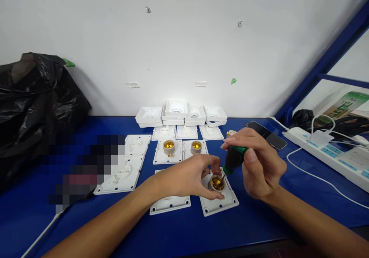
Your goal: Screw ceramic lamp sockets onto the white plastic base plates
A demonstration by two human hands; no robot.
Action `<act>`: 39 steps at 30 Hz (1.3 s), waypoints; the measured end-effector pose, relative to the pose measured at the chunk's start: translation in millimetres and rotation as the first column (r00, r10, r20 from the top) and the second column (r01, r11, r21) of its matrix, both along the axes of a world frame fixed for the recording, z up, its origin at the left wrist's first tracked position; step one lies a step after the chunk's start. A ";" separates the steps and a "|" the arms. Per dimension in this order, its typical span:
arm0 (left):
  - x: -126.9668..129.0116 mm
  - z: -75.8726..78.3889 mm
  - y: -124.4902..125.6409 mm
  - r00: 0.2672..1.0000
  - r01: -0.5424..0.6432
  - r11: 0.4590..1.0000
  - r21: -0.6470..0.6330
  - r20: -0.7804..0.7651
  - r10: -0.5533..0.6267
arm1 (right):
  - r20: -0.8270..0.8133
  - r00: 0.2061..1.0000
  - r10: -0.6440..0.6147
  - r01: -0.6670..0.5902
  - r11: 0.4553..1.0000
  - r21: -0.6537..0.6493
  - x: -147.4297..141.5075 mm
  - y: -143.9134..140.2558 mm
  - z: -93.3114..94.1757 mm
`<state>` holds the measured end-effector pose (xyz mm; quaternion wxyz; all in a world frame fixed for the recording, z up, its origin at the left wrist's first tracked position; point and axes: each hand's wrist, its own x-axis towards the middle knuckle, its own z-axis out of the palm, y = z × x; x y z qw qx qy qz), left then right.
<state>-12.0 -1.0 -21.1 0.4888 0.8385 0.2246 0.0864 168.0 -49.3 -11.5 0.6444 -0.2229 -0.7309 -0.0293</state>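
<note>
My right hand (pixel 258 163) grips a screwdriver with a black and green handle (pixel 233 160); its tip reaches down into a round lamp socket with a brass inside (pixel 217 182). That socket sits on a white square plate (pixel 219 201) near the front of the blue table (pixel 184 227). My left hand (pixel 187 179) pinches the socket's rim from the left and rests over a second white plate (pixel 170 204). Two more sockets (pixel 168 146) (pixel 196 147) stand on plates just behind.
Several white plates and shallow covers (pixel 176 112) lie in rows toward the wall. A black plastic bag (pixel 34 108) fills the left. A phone (pixel 266 135), a white power strip (pixel 331 154) with cables and a blue frame post stand at the right.
</note>
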 end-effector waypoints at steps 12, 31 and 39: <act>-0.5 1.8 -0.7 1.000 -0.006 1.000 -0.003 -0.001 0.006 | -0.002 0.998 -0.056 0.056 0.996 0.066 2.2 1.5 1.0; -0.3 -1.1 -0.7 1.000 -0.012 1.000 -0.015 -0.001 0.012 | -0.046 0.986 0.161 -0.163 0.985 -0.051 -1.3 -2.0 -2.9; 0.2 -1.7 -0.6 1.000 -0.008 1.000 -0.003 0.011 0.009 | -0.066 0.984 0.165 -0.168 0.985 -0.049 -0.8 -2.8 -9.3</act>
